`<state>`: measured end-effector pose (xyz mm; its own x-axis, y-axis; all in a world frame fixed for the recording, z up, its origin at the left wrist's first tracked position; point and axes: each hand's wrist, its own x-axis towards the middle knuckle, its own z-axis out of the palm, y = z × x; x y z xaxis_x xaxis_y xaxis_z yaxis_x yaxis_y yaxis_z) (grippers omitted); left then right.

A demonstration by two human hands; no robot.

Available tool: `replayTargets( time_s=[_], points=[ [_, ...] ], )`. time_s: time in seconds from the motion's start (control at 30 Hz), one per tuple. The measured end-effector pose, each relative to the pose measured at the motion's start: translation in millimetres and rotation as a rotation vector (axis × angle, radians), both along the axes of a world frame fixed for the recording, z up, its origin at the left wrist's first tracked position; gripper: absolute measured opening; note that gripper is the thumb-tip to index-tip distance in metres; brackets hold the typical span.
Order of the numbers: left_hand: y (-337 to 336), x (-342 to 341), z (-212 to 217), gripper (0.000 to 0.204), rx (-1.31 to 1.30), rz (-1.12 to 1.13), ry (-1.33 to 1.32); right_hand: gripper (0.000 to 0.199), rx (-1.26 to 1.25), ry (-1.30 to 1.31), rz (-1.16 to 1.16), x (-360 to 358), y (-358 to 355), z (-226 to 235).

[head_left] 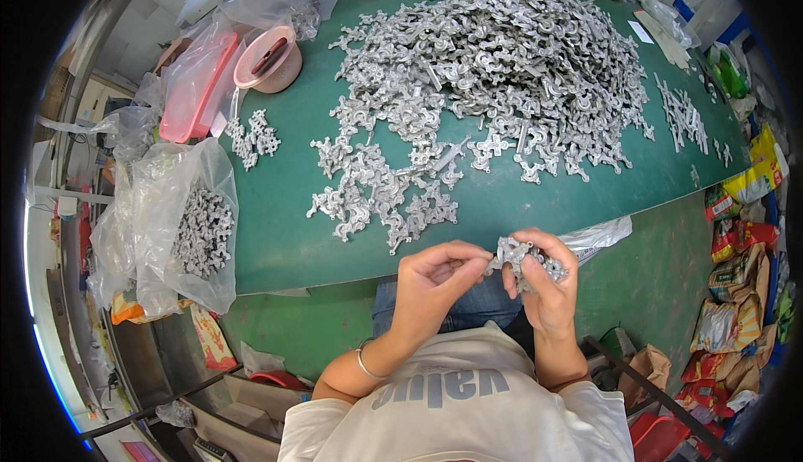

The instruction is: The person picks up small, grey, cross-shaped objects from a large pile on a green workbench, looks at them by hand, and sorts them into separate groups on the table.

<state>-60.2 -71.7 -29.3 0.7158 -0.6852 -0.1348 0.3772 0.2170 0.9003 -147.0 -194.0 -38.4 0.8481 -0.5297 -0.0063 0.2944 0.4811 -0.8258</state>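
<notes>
Just off the near table edge, my right hand [552, 295] is closed round a small cluster of silvery metal castings [512, 250]. Thumb and forefinger of my left hand [431, 282] pinch at the left end of one casting in that cluster. The fingertips partly cover that spot. Beyond my hands, a loose group of the same curved, branching castings [381, 190] lies on the green table [276, 236]. It runs back into a large heap of castings [535, 61].
At left stand a pink bowl [280, 77] with a red-handled tool, a pink tray [196, 94] and a clear bag [219, 157] of castings. A few castings [253, 137] lie near the bowl. Thin metal strips [682, 115] lie at right. Filled sacks [736, 270] line the right side.
</notes>
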Motion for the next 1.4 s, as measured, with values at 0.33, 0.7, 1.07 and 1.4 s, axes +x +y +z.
replayTargets(
  time_s=[0.33,0.7,1.07,1.4],
  points=[
    [1,-5,5,0.014,-0.058,0.005,-0.002,0.023,0.005,0.001,-0.005,-3,1,6],
    [4,-7,5,0.014,-0.074,-0.005,-0.03,0.021,-0.028,-0.004,-0.007,-5,3,9],
    [6,-7,6,0.015,-0.118,-0.024,-0.057,0.019,-0.014,0.024,-0.022,-4,4,12],
    [9,-8,12,0.026,-0.164,-0.066,-0.092,0.02,0.082,0.042,0.015,-5,2,15]
  ],
)
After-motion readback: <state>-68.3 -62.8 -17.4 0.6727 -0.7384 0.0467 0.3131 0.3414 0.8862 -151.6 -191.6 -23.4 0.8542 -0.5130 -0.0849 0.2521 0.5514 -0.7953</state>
